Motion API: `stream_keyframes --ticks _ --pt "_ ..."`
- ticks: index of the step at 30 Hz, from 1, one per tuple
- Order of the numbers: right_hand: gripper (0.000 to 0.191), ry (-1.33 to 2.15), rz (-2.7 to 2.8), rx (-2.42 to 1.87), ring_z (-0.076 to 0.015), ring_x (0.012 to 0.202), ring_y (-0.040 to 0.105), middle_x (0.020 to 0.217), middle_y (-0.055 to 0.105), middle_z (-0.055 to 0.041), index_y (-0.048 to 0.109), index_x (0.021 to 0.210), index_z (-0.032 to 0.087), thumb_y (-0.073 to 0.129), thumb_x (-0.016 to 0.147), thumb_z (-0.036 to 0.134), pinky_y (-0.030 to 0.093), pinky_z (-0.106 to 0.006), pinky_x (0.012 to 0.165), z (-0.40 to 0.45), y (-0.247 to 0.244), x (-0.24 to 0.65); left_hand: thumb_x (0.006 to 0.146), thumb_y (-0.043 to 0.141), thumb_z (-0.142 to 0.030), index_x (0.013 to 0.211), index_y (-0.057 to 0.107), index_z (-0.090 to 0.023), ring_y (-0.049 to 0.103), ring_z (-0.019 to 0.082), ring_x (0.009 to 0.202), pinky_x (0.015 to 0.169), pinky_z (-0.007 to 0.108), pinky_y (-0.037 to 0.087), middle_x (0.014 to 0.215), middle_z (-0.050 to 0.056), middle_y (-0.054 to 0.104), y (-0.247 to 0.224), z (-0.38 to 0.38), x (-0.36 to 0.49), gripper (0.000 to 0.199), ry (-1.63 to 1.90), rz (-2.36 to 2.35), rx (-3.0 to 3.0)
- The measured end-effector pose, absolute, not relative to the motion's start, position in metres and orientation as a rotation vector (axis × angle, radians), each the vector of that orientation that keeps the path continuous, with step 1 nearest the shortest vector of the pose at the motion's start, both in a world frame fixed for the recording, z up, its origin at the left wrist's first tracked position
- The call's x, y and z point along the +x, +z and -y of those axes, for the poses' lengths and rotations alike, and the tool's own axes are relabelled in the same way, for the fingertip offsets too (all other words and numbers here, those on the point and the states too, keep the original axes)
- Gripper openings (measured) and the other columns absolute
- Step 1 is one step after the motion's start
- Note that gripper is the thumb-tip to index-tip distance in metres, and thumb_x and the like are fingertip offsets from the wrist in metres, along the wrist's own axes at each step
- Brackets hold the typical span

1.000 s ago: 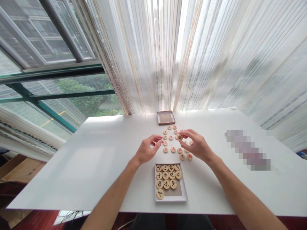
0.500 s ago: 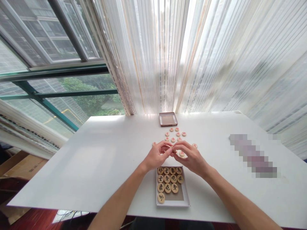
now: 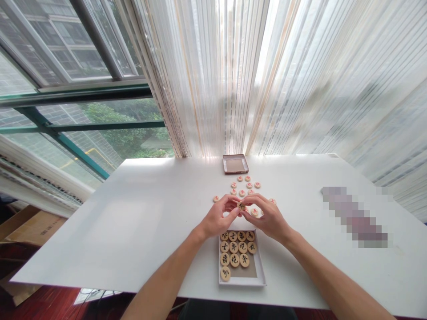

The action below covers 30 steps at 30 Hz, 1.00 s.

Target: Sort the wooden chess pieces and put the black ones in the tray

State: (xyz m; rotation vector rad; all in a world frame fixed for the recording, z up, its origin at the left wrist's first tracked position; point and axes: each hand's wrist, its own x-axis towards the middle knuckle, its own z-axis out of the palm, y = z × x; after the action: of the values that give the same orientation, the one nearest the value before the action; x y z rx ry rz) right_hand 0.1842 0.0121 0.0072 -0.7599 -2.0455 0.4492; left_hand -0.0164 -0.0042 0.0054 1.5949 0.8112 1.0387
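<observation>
A round wooden piece with a black character (image 3: 241,206) is pinched between the fingertips of both hands, its marked face showing. My left hand (image 3: 218,217) grips it from the left, and my right hand (image 3: 266,216) from the right. Just below them lies an open white box (image 3: 260,281) holding several black-marked pieces in rows, with bare brown floor at its lower right. Beyond my hands, several red-marked pieces (image 3: 242,193) are scattered on the white table (image 3: 150,222); some are partly hidden by my fingers.
A shallow box lid (image 3: 235,164) rests near the table's far edge. On the right side of the table lies a long pixelated object (image 3: 355,218). A cardboard box (image 3: 40,229) stands on the left beyond the table, below the window. Striped curtains hang behind the table.
The piece between my fingers has turned, so its black character now shows. Both hands keep nearly the same place, and the camera view has shifted slightly.
</observation>
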Motion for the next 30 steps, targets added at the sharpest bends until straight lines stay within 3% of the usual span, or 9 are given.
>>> stream_keyframes --ticks 7,17,30 --pt "0.025 0.498 2.059 -0.763 -0.0197 0.086 0.068 0.097 0.070 -0.0040 0.060 0.112 0.026 0.065 0.089 0.018 0.056 -0.034 0.077 -0.0106 0.0074 0.1854 0.097 0.056 -0.031 0.118 0.055 -0.017 0.068 0.019 0.091 0.090 0.038 0.054 0.100 0.009 0.068 0.0077 0.0044 -0.0173 0.026 1.034 -0.809 1.628" --pt "0.021 0.609 2.045 -0.817 -0.0185 0.082 0.066 0.093 0.069 -0.0025 0.061 0.110 0.026 0.061 0.090 0.019 0.053 -0.033 0.076 -0.0074 0.0077 0.1865 0.095 0.060 -0.030 0.115 0.055 -0.016 0.068 0.018 0.092 0.087 0.035 0.054 0.102 0.010 0.069 0.0073 0.0043 -0.0178 0.025 1.053 -0.836 1.618" --pt "0.019 0.431 2.086 -0.751 -0.0170 0.078 0.063 0.090 0.067 -0.0026 0.058 0.105 0.025 0.066 0.089 0.018 0.051 -0.031 0.070 -0.0047 0.0017 0.1811 0.091 0.065 -0.034 0.097 0.062 -0.017 0.071 0.017 0.083 0.077 0.029 0.056 0.089 0.005 0.073 0.0084 0.0098 -0.0091 0.019 1.181 -1.010 1.679"
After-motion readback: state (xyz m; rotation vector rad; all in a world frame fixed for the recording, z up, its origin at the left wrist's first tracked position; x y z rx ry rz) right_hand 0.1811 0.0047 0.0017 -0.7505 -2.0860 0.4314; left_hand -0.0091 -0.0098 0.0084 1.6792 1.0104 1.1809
